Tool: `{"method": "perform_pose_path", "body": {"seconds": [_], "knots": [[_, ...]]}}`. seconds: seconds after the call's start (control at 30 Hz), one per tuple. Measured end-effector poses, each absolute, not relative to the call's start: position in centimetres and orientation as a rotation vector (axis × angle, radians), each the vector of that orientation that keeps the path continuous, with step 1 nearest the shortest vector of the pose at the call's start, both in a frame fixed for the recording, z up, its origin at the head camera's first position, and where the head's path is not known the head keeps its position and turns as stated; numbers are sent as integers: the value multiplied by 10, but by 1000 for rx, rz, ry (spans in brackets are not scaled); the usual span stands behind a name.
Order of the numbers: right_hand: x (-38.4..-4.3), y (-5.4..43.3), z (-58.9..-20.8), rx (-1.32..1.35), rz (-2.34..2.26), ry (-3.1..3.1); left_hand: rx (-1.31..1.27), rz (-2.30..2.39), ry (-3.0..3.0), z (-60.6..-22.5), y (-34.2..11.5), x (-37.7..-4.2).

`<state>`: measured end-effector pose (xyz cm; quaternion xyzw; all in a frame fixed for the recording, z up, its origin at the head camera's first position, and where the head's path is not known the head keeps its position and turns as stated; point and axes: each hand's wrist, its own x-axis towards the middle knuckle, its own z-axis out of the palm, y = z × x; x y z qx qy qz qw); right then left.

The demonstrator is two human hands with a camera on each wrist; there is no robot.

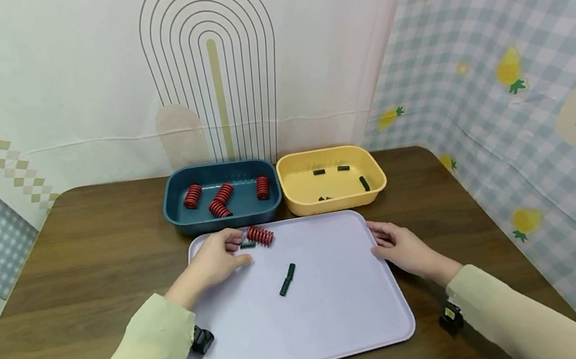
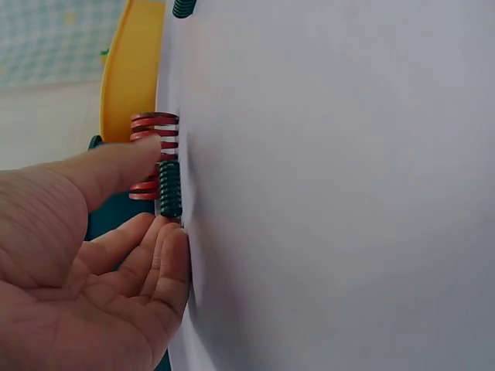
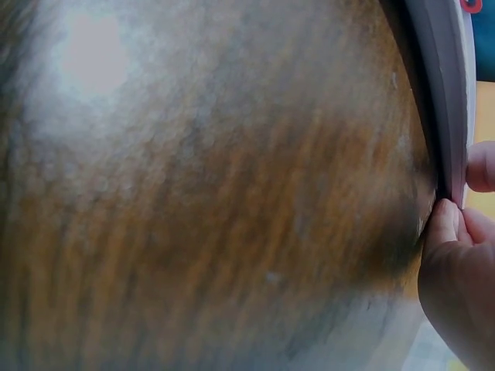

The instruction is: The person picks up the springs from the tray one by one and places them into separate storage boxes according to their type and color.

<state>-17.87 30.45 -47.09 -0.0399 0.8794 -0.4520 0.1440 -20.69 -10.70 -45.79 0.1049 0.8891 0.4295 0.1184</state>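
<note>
My left hand (image 1: 217,256) hovers over the far left corner of a pale lilac tray (image 1: 342,314), thumb and fingers spread apart. Just beyond its fingertips a small green spring (image 1: 247,245) lies beside a larger red spring (image 1: 260,236). In the left wrist view that green spring (image 2: 170,189) shows between thumb and fingers; I cannot tell whether they touch it. At the tray's right side my right hand (image 1: 401,249) grips the rim (image 3: 456,116), thumb inside and fingers outside. Two green springs (image 1: 287,280) lie end to end near the tray's middle.
Behind the tray stand a dark blue bin (image 1: 224,220) with several red springs and, against it, a yellow bin (image 1: 333,204) with several small green ones. All rest on a brown wooden table (image 1: 83,266). A printed cloth (image 1: 323,44) hangs behind.
</note>
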Motion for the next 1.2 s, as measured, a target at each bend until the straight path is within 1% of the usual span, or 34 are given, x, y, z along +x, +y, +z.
{"method": "perform_pose_path", "body": {"seconds": [0.33,0.77,0.93,1.2], "knots": [[-178,304,-470,-102,-1301,2537,313,1149,2663,-463,-103,-214],[-177,302,-469,-113,-1329,2513,314,1114,2685,-459,-103,-211],[-177,303,-469,-113,-1327,2515,297,1213,2665,-459,-107,-211],[-175,303,-470,-108,-1335,2524,272,1616,2465,-452,-96,-208]]}}
